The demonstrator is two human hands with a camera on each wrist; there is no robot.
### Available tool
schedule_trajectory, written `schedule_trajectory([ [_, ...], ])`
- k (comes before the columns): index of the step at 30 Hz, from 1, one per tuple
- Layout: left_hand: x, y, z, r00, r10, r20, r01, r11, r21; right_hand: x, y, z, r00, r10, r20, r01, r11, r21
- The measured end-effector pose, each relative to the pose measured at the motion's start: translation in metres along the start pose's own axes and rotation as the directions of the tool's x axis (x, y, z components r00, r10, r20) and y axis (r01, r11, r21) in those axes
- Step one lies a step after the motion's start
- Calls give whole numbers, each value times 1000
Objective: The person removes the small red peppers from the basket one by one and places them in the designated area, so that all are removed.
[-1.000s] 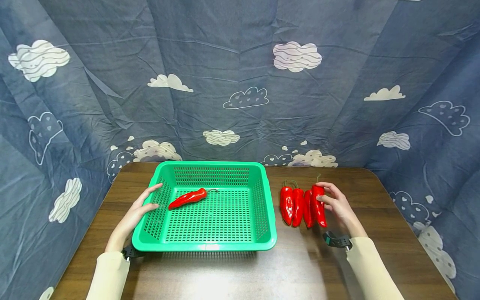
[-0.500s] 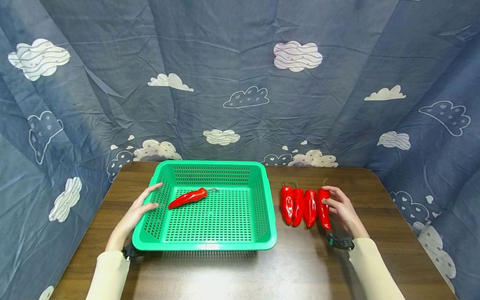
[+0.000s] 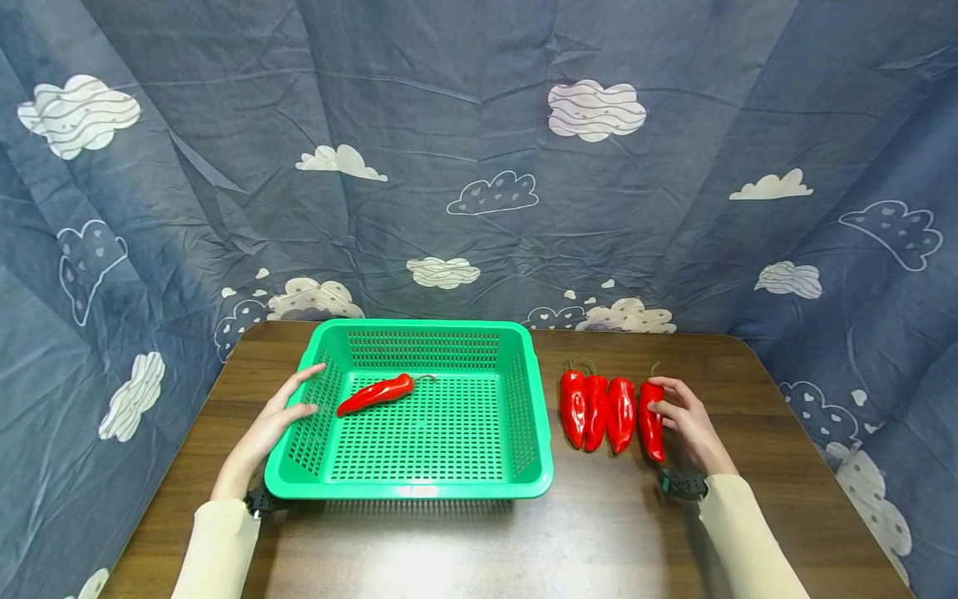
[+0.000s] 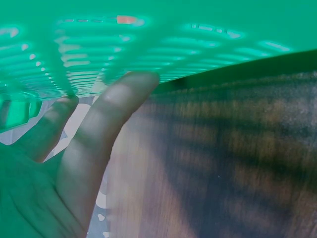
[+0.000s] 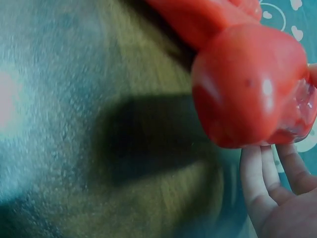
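Observation:
A green plastic basket (image 3: 407,492) with slotted walls stands on the table. One long red chili pepper (image 3: 377,394) lies inside it, tip toward the left. My left hand (image 3: 265,428) touches the basket's left side with fairly straight fingers; the left wrist view shows a thumb (image 4: 116,104) against the slotted wall. To the right of the basket, my right hand (image 3: 690,424) holds a red chili pepper (image 3: 651,428) near its stem end, thumb and fingers around it. Close up, that pepper's rounded tip (image 5: 247,87) faces the right wrist camera.
Three more red peppers (image 3: 596,412) lie side by side between the basket and the held pepper, stems toward the back. The brown wooden table (image 3: 599,532) carries everything. Behind it hangs a dark blue curtain (image 3: 479,233) with a cloud pattern.
My right hand has moved a little to the right with its pepper, opening a gap from the third pepper in the row. The left hand and the basket have stayed put.

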State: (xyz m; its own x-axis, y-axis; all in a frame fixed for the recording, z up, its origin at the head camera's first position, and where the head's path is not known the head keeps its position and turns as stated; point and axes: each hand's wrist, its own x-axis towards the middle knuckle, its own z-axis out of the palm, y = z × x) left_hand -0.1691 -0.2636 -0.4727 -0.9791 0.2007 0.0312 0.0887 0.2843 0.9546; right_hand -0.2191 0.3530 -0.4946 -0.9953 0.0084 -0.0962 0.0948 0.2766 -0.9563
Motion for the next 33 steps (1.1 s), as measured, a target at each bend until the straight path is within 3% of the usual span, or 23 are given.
schedule_trajectory([
  [22, 0, 2, 1, 1000, -23, -2, 23, 1000, -17, 8, 5, 5, 1000, 5, 20, -4, 998, -62],
  [33, 0, 2, 1, 999, -35, 3, 35, 999, -27, 6, 7, 7, 999, -18, -33, 16, 999, -40],
])
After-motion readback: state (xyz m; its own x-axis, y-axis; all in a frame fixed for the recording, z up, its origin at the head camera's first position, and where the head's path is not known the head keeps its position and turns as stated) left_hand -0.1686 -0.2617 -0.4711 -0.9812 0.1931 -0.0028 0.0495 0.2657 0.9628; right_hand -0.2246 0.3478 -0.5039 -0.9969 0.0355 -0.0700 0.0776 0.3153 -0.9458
